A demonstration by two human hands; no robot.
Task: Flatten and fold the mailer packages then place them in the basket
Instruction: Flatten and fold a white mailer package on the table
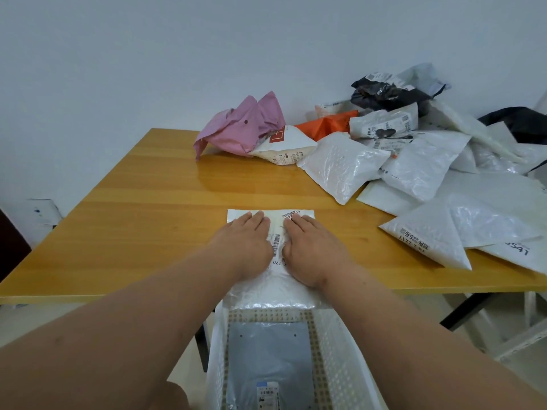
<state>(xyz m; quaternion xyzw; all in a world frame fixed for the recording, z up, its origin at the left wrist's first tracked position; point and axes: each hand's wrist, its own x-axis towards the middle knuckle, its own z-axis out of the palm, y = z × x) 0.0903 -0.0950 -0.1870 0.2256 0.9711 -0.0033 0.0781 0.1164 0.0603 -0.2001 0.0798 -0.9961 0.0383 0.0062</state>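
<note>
Both hands, left [247, 236] and right [310, 241], lay flat on the mailer [270, 284] at the desk's [142, 208] 6 o'clock edge, fingers straight. Best pressed outward to expel air before folding; basket [331, 344] waited below.

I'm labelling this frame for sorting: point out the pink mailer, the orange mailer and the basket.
pink mailer [236, 130], head view, on its crumpled middle.
orange mailer [327, 124], head view, on its exposed face.
basket [334, 350], head view, on its perforated right wall.

Both hands, left hand [244, 239] and right hand [310, 247], press flat on a white mailer [275, 285] on the desk [148, 217], above the basket [340, 365].
</note>
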